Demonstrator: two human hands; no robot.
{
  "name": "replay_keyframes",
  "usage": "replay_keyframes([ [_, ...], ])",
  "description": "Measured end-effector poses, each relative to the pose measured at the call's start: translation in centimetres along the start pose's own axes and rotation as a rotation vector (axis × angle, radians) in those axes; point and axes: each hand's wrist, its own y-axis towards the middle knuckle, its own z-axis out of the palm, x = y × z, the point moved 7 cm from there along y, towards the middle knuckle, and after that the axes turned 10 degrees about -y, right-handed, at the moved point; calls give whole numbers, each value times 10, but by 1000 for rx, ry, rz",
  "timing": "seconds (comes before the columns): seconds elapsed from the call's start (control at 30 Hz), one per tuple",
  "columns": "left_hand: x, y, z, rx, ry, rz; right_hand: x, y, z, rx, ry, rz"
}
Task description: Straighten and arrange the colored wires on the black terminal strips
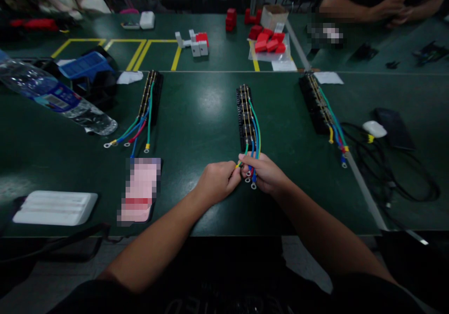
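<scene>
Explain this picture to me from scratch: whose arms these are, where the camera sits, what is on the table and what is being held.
The single picture comes from a camera worn on a person's head, looking down at their own bare arms. The left hand and right hand meet at the loose ends of a bundle of coloured wires, pinching them. Those wires run from a black terminal strip lying on the dark green table. Two similar strips lie to either side: one on the left, one on the right. A plastic water bottle lies on its side at left, red blocks sit farther back, and another person's arms rest at the top right.
</scene>
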Motion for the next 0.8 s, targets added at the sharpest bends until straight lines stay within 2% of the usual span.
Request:
replay_keyframes([
  [0.8,0,1,0,10,8,3,-2,2,-1,-4,1,-2],
])
